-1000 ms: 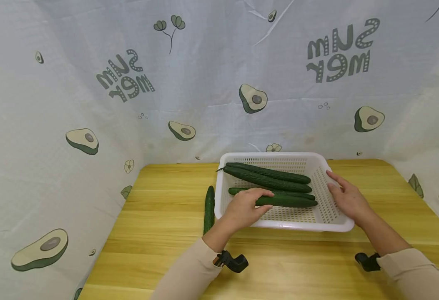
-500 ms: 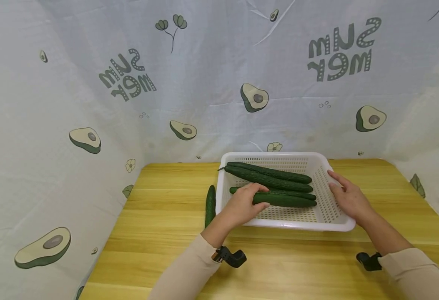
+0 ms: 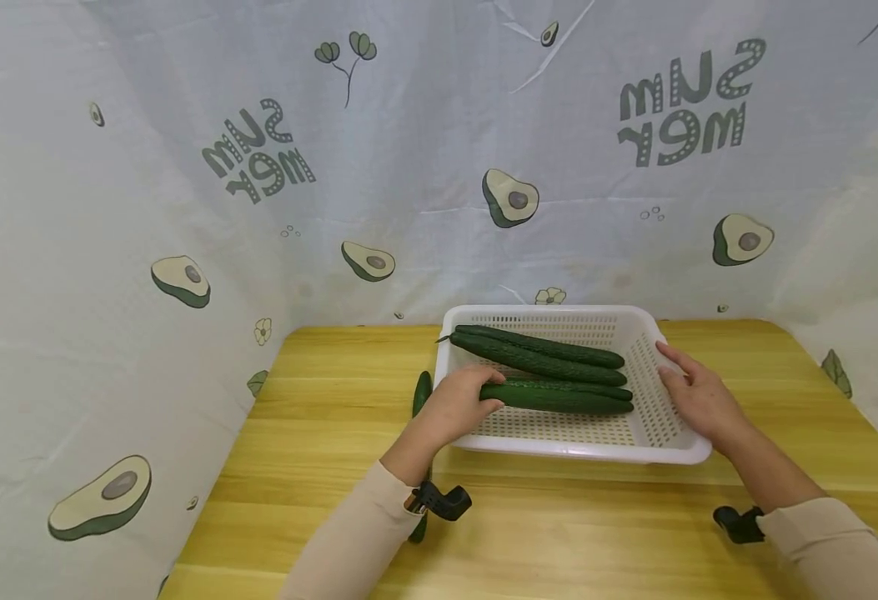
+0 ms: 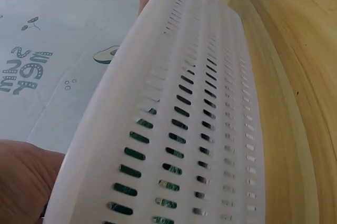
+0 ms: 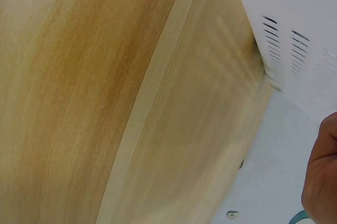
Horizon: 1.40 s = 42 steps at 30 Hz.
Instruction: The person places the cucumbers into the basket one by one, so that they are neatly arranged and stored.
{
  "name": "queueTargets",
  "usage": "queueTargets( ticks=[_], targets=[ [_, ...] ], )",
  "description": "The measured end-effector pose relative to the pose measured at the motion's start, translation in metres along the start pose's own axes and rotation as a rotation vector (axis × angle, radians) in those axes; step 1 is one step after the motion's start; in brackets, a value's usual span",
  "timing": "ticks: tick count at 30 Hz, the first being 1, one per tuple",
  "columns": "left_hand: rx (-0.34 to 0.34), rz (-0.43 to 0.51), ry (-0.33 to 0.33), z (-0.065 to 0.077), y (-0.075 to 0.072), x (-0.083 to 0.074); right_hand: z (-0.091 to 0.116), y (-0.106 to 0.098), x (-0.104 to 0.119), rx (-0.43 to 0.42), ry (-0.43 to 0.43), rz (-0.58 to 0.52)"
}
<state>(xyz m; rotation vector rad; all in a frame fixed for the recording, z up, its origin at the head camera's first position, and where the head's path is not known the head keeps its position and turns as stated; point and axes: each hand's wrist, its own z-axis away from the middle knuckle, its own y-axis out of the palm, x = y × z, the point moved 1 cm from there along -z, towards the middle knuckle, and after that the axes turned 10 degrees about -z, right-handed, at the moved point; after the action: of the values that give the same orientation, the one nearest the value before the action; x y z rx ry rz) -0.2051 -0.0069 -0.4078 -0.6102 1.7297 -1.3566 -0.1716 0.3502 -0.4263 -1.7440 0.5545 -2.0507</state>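
Observation:
A white perforated plastic basket (image 3: pixel 574 451) holds several long green cucumbers (image 3: pixel 551 357), lying crosswise in a rear pair and a front pair. My left hand (image 3: pixel 454 404) reaches over the basket's left end, with thumb and fingers loosely astride the left end of the front cucumber (image 3: pixel 569 401). At the right end my right hand (image 3: pixel 701 402) holds the rim, the thumb over it. Another cucumber (image 3: pixel 422 390) lies on the table left of the basket, partly hidden under my left forearm. The left wrist view shows the basket wall (image 4: pixel 108 113) with green behind its slots.
The basket stands near the back of a wooden table (image 3: pixel 333 417). Behind and beside the table hangs a pale curtain (image 3: pixel 408 167) with avocado prints. Each wrist carries a black camera mount (image 3: pixel 446 502).
My left hand has slid left along the front cucumber toward its end, while the cucumber stays in place. My left forearm now covers more of the table cucumber. My right hand stays on the rim.

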Motion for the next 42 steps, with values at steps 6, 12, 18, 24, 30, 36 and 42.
queueTargets(
  ticks=[6,12,18,24,30,36,42],
  targets=[
    [-0.019,-0.048,0.004,0.001,-0.003,0.008,0.0,0.001,-0.002,-0.005,-0.004,-0.015],
    [0.006,-0.122,-0.008,0.0,-0.003,0.009,-0.001,0.002,-0.002,-0.003,-0.002,-0.018],
    [-0.003,-0.137,-0.026,0.001,-0.003,0.009,0.0,0.002,-0.001,-0.008,0.0,-0.021],
    [-0.077,-0.145,-0.043,0.001,-0.001,0.012,-0.001,0.004,-0.001,0.001,0.0,-0.023],
    [-0.193,-0.115,-0.007,0.005,-0.002,0.018,-0.001,0.003,-0.001,-0.008,-0.009,-0.021],
    [-0.341,-0.034,0.018,0.015,-0.004,0.032,-0.001,0.002,-0.001,-0.012,-0.006,-0.013],
    [-0.466,0.015,0.009,0.031,-0.007,0.05,-0.001,0.002,0.0,-0.023,-0.004,0.007]
  ],
)
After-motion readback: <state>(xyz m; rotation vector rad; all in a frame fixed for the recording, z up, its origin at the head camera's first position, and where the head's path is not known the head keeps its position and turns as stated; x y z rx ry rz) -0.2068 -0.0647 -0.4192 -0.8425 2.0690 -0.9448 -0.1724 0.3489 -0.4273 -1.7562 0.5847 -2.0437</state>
